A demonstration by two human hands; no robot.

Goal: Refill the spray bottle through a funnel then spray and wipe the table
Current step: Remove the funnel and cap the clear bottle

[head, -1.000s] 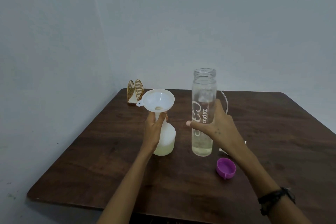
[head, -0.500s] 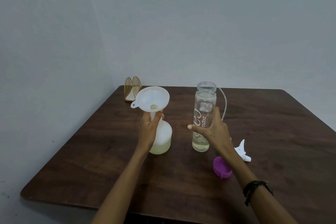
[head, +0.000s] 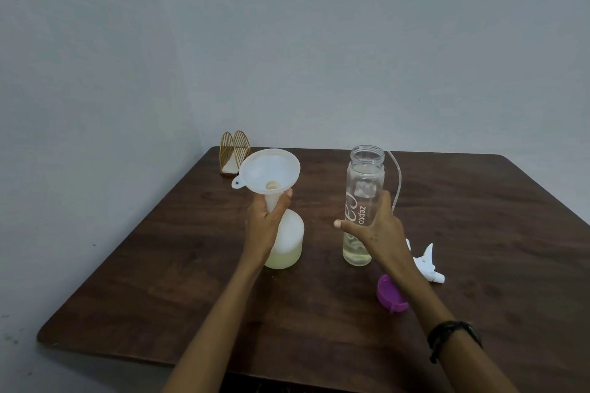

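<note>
A white funnel (head: pixel 269 174) sits in the neck of the white spray bottle (head: pixel 289 244), which stands on the brown table (head: pixel 479 217) and holds pale yellow liquid low down. My left hand (head: pixel 266 223) grips the bottle's neck and the funnel's stem. A tall clear glass bottle (head: pixel 364 195) marked "zepto", uncapped, stands to the right with a little pale liquid at its bottom. My right hand (head: pixel 378 228) wraps around its middle. The white spray head (head: pixel 427 265) lies on the table behind my right wrist, its thin tube (head: pixel 397 182) rising behind the glass bottle.
A purple cap (head: pixel 389 293) lies on the table near my right forearm. A gold wire holder (head: pixel 233 151) stands at the table's far left corner, against the grey wall. A dark band circles my right wrist.
The view has pulled back and the bottles look farther away. The glass bottle now stands on the table; the spray head has come into sight. Both hands keep their grips.
</note>
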